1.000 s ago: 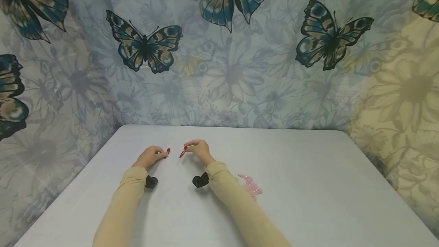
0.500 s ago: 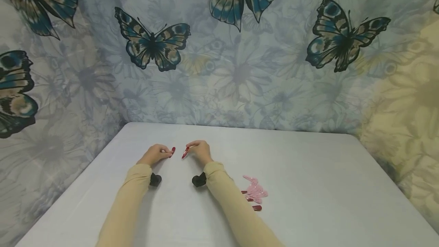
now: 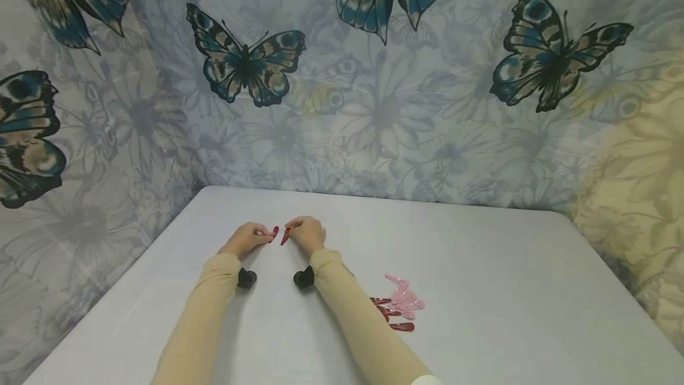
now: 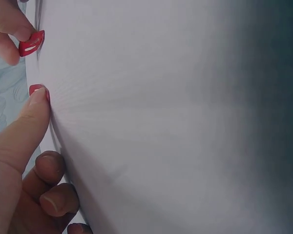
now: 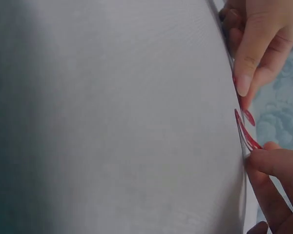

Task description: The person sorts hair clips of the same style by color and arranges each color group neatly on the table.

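Note:
Over the far left part of the white table, my left hand (image 3: 247, 239) pinches a red hair clip (image 3: 275, 232) between thumb and finger. Close to its right, my right hand (image 3: 308, 234) pinches another red clip (image 3: 285, 236), its tip pointing down. A small gap separates the two clips. In the left wrist view the thumb of my left hand (image 4: 22, 131) covers most of its clip (image 4: 35, 88). The right wrist view shows my right hand (image 5: 278, 180) holding its clip (image 5: 246, 134) by one end.
Right of my right forearm lie a cluster of pink clips (image 3: 404, 299) and several red clips (image 3: 403, 327), some partly behind the sleeve. The white table (image 3: 491, 278) ends at a butterfly-patterned cloth (image 3: 374, 135). A black heart-shaped piece sits at each wrist.
My hands have come closer together, each with its red clip. The head view has shifted, and more of the red clips beside my right sleeve now show.

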`<state>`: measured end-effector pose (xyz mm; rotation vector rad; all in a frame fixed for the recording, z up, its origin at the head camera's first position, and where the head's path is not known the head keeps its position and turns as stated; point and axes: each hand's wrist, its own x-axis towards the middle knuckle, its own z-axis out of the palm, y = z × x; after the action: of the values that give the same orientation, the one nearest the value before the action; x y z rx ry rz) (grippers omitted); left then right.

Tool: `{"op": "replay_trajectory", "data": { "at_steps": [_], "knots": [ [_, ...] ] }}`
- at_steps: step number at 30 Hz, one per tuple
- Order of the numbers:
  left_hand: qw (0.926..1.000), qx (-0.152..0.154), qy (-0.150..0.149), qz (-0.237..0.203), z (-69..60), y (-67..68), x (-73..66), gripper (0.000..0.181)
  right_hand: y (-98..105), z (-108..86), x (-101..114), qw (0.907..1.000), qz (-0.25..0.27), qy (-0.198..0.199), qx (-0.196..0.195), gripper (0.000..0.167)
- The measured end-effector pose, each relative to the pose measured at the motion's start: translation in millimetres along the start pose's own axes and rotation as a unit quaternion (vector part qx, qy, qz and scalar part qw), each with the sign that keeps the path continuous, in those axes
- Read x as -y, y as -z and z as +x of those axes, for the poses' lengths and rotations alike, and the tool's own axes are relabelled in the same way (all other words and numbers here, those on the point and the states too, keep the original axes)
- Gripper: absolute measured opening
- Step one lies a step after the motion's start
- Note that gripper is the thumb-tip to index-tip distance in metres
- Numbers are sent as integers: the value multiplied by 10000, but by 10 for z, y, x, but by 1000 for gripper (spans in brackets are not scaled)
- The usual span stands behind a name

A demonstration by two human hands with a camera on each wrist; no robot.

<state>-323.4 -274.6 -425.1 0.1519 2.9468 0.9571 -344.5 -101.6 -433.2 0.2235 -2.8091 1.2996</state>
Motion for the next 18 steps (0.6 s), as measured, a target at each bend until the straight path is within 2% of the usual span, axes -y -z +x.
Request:
{"op": "replay_trajectory", "data": {
  "at_steps": [3,7,14,18],
  "knots": [
    [10000,-12,-23,-26,-20,-15,-3,17,-20,-6,-12,9997,-205,103,22,15],
    [9999,-18,93,-84,-22,-6,-11,17,-31,6,-3,9994,-195,276,23,15],
    [9998,-40,154,-92,19,-24,0,17,-61,58,-27,9959,483,771,-16,15],
    [9997,-49,233,-114,9,-32,13,18,-81,47,-25,9951,519,841,-35,13]
  ]
}}
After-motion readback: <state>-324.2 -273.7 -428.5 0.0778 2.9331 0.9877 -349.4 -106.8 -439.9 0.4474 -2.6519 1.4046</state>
